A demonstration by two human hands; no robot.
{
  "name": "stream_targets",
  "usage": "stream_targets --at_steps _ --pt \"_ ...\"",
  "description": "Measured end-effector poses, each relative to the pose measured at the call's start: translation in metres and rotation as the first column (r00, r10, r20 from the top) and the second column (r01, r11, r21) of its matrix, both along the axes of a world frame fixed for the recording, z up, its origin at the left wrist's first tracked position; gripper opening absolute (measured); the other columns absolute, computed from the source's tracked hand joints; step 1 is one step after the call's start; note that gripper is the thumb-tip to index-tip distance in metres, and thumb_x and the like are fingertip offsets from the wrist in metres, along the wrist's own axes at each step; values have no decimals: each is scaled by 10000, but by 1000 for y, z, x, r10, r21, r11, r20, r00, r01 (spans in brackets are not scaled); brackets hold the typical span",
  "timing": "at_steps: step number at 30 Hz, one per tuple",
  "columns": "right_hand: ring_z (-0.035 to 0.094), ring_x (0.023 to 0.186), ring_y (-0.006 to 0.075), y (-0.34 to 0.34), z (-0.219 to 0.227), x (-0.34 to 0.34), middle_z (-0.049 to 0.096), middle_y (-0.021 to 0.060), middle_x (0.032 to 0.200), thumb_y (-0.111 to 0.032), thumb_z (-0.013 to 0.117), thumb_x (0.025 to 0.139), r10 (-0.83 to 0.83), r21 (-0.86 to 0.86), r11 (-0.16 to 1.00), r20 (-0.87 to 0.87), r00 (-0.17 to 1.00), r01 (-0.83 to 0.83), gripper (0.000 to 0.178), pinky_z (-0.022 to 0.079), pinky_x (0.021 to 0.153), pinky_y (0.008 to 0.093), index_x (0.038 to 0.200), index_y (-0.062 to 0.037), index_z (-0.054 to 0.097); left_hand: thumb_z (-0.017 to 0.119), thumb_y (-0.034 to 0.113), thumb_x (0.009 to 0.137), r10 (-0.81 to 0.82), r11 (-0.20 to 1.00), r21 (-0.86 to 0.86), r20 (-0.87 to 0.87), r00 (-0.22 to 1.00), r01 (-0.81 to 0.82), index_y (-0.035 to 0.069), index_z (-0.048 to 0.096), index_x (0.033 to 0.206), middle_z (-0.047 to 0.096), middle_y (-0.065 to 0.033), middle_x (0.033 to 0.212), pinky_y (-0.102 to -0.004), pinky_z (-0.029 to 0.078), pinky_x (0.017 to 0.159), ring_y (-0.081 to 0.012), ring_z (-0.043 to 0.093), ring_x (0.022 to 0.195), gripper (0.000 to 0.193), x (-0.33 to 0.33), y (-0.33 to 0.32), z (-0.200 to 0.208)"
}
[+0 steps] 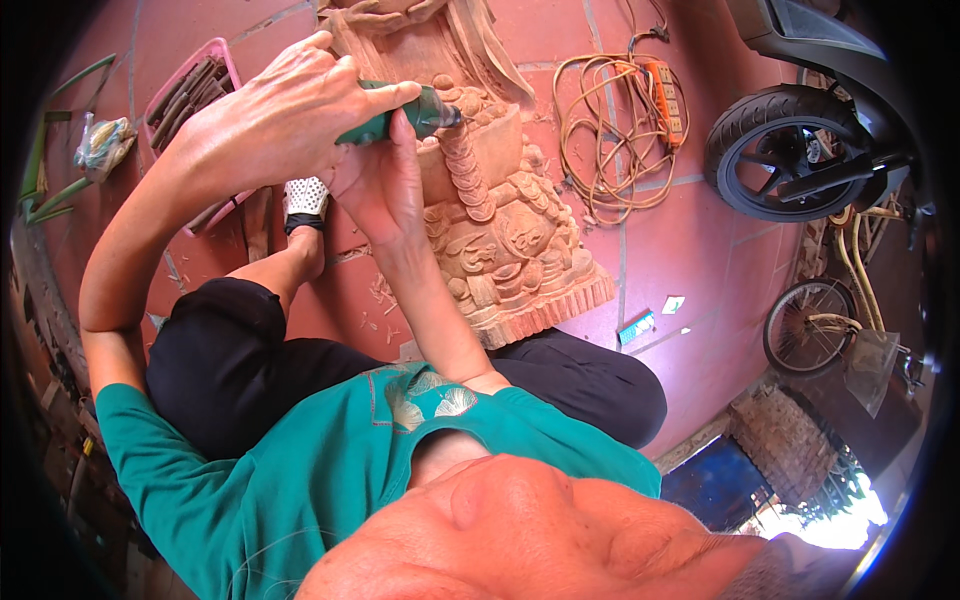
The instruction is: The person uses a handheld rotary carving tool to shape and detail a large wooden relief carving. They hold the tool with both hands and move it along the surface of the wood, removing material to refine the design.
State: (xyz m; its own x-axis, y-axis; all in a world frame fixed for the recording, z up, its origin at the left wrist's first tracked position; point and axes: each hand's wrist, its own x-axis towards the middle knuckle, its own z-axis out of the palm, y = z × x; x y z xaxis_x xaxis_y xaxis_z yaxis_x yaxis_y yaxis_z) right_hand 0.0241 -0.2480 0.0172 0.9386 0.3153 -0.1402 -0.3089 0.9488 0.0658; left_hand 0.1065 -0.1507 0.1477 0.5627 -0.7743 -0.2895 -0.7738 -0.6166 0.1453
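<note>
A green rotary tool (430, 112) with a dark nose points right, its tip against or just above a rope-like ridge on a carved wooden statue base (525, 235). Over the top of the tool my left hand (280, 110) is closed, back of the hand up, with one digit stretched along the body. My right hand (385, 185) cups it from below, thumb raised against it; its other fingers are hidden behind the left hand. The carving stands between my legs, covered in relief, with draped folds (450, 40) rising at its far end. Whether a bit touches the wood is too small to tell.
At right lies a coiled cable (600, 170) with an orange power strip (665, 100), near a motorbike wheel (790, 150). A pink basket (225, 60) of chisel-like tools sits left, beside my foot (305, 215). A small blue box (637, 327) and wood chips lie on red tiles.
</note>
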Motion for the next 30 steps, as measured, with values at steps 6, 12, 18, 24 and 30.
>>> stream_targets --at_steps 6,12,18,24,30 --pt "512 1265 231 -2 5 0 511 83 1391 -455 605 945 -16 32 999 -38 999 17 593 471 1012 442 1392 -112 419 623 -32 613 -45 996 -77 35 998 47 142 504 1415 565 -119 854 -403 414 904 -303 534 921 829 1 -1 6" --pt "499 1285 237 -2 7 1 502 87 1399 -457 616 938 -45 76 996 -31 999 47 606 464 1032 450 1392 -108 418 627 -35 586 -91 984 -151 49 995 97 101 547 1365 567 -128 768 -412 428 869 -318 555 857 796 5 -5 1" --pt "485 1303 244 -3 12 -2 490 92 1410 -453 620 936 -64 46 997 -37 997 66 612 461 1036 459 1394 -103 414 629 -35 581 -106 976 -191 25 994 109 83 558 1349 563 -133 722 -405 425 874 -322 561 827 780 5 -6 4" --pt "494 1288 244 -3 11 -1 496 92 1402 -441 604 949 -34 60 998 -31 999 36 588 465 1028 462 1391 -104 413 632 -26 607 -72 988 -134 75 995 81 125 532 1388 562 -114 825 -411 419 890 -305 541 877 801 0 -3 7" --pt "496 1286 241 -3 9 1 499 90 1399 -446 591 955 -32 74 997 -35 999 35 576 467 1023 457 1389 -112 414 635 -23 613 -62 994 -84 49 997 66 140 525 1397 558 -103 853 -412 419 900 -294 532 898 808 2 -4 6"
